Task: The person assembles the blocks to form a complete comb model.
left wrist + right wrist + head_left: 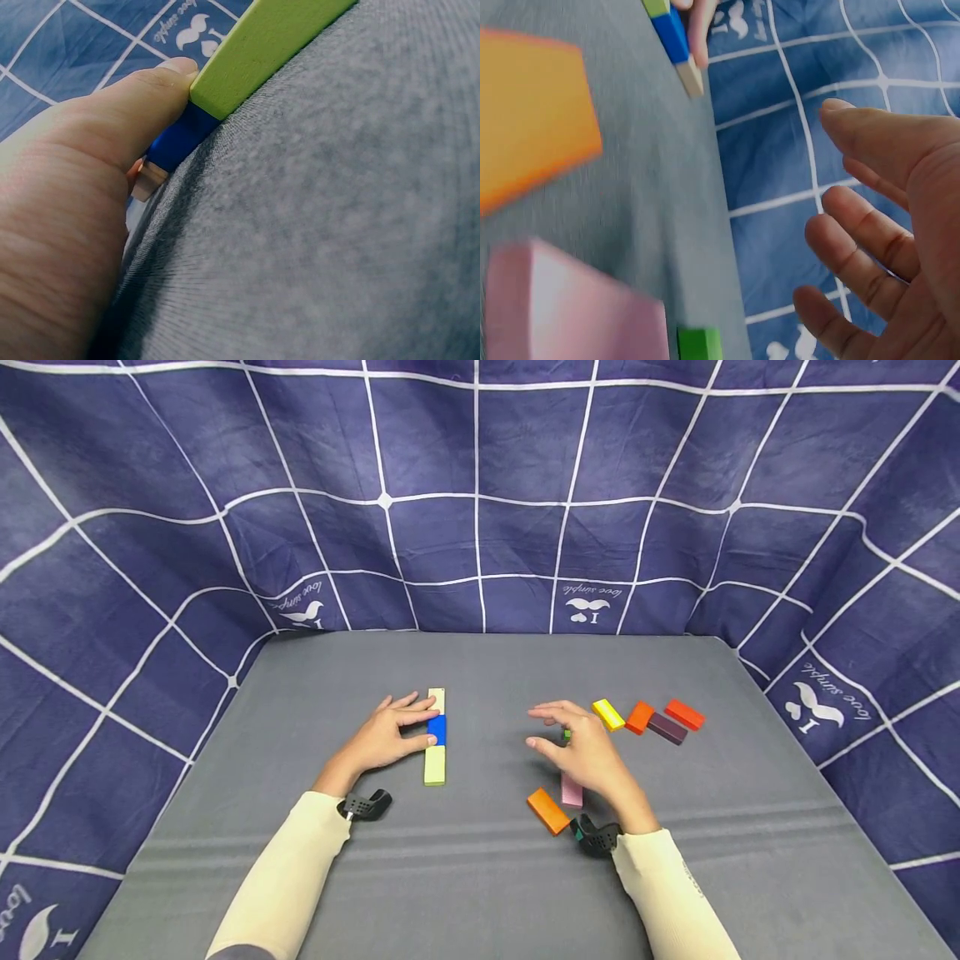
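Three blocks form a straight row, end to end: a pale cream block at the far end, a blue block in the middle and a yellow-green block nearest me. My left hand rests along the row's left side, fingers extended and touching it. In the left wrist view the thumb lies by the joint of the blue and yellow-green blocks. My right hand holds nothing, fingers spread, over a pink block and a mostly hidden green block. An orange block lies nearby.
Beyond the right hand lie a yellow block, an orange-red block, a dark purple block and a red block. Grey cloth covers the table. A blue checked curtain hangs behind and at both sides.
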The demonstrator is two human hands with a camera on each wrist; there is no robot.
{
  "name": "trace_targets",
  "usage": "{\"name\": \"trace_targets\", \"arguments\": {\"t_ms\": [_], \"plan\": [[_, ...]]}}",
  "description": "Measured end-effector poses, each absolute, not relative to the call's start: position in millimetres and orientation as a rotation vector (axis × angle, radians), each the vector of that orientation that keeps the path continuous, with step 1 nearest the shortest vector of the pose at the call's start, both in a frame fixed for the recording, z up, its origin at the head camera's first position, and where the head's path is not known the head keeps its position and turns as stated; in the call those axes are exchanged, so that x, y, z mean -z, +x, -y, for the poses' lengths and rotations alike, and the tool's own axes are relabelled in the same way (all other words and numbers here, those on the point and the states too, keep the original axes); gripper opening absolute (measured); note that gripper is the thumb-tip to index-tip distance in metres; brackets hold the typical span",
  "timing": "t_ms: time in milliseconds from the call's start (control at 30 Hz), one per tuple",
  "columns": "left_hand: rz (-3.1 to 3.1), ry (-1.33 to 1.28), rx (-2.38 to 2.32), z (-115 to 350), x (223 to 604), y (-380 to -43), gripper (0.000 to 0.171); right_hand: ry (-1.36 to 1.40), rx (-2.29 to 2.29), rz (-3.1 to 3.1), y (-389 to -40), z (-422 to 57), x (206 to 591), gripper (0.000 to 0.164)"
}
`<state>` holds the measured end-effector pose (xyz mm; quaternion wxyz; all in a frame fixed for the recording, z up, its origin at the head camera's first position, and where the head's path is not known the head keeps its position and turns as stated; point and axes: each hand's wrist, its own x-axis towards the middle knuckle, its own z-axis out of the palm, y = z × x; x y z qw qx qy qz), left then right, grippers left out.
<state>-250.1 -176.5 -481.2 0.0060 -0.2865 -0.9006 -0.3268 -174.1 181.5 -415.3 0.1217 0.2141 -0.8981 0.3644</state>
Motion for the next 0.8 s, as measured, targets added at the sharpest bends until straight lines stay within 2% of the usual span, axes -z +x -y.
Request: {"name": "trace_targets", "arguments": {"t_ms": [467, 800], "plan": [[2.835, -0.904, 1.043, 174, 482, -247, 0.056, 0.403, -1.058, 2.580, -181, -233, 449, 0.036], [2.839, -0.881, 1.020, 175, 481, -248, 0.057, 0.320, -1.197, 2.596, -194, -251, 468, 0.026]]}}
